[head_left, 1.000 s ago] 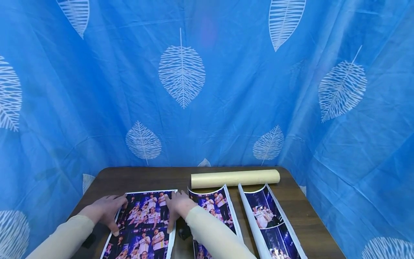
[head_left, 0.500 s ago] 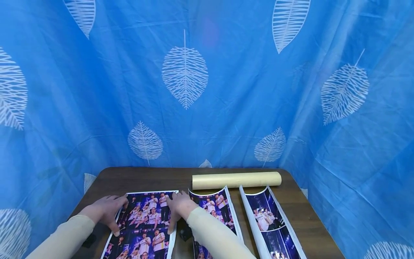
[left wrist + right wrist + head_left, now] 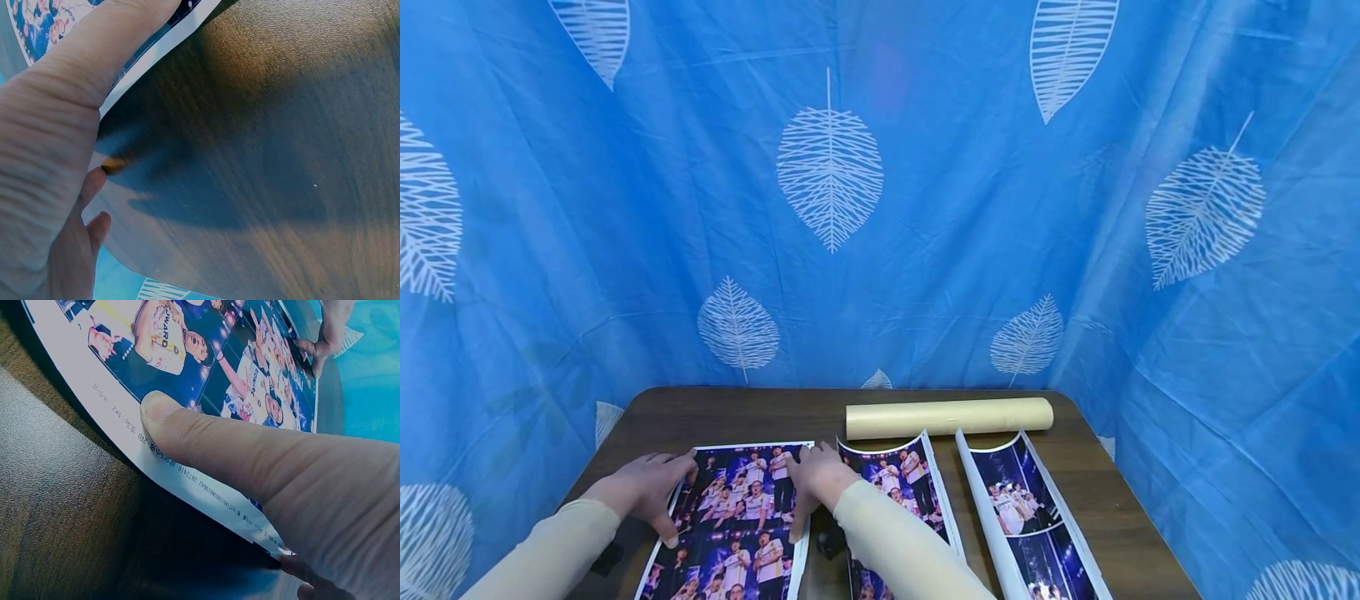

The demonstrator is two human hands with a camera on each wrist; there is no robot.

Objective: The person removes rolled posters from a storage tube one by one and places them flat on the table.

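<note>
A poster (image 3: 730,517) printed with rows of people in white shirts lies nearly flat on the left of the table. My left hand (image 3: 647,487) rests at its upper left, thumb on the left margin and fingers spread by the top corner. My right hand (image 3: 816,483) presses its right side. In the right wrist view the thumb (image 3: 219,440) lies straight along the white printed margin (image 3: 119,425). Fingertips of that hand show past the sheet's border. The left wrist view has the left hand (image 3: 44,137) over the sheet's white edge (image 3: 150,56), some fingers on the wood.
Beside it, a second print (image 3: 910,479) curls up at its sides, partly under my right sleeve (image 3: 902,542). Further right lies another print (image 3: 1022,492) with a rolled left edge. A cream paper roll (image 3: 947,417) lies behind them. A blue leaf-patterned curtain (image 3: 925,208) surrounds the brown table (image 3: 737,408).
The head view has shifted slightly, so the background sits a little further right and lower. Both hands and the poster hold their places.
</note>
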